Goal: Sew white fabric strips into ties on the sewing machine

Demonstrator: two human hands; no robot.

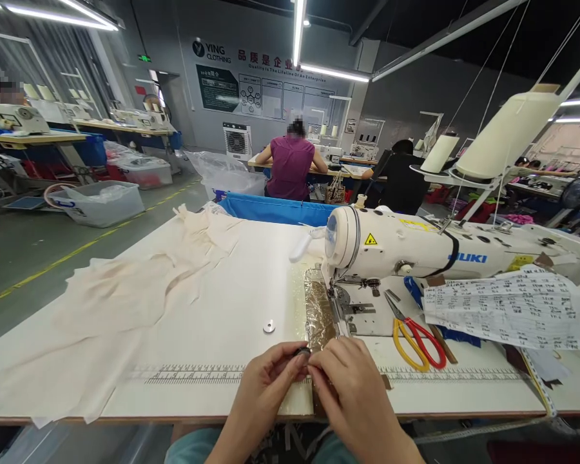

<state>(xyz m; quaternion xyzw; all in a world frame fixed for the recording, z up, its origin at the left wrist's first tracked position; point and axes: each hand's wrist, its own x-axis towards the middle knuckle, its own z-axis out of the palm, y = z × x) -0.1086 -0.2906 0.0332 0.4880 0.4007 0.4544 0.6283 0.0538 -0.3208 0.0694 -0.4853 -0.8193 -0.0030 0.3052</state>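
Small dark part (303,352) sits pinched between the fingertips of both hands at the near edge of the bench (251,277), just in front of the needle area; it is too small to tell exactly what it is. Cream fabric (125,290) lies spread over the left half of the bench. The white sewing machine (415,248) stretches along the right side, with a printed paper sheet (502,309) lying in front of its body. The left hand (270,383) and the right hand (355,386) meet at the near middle, their fingers (290,361) curled and pressed onto the part. Scissors (415,338) with red and yellow handles lie just right of the hands. A small round metal disc (269,326) lies on the bench just beyond the left hand.
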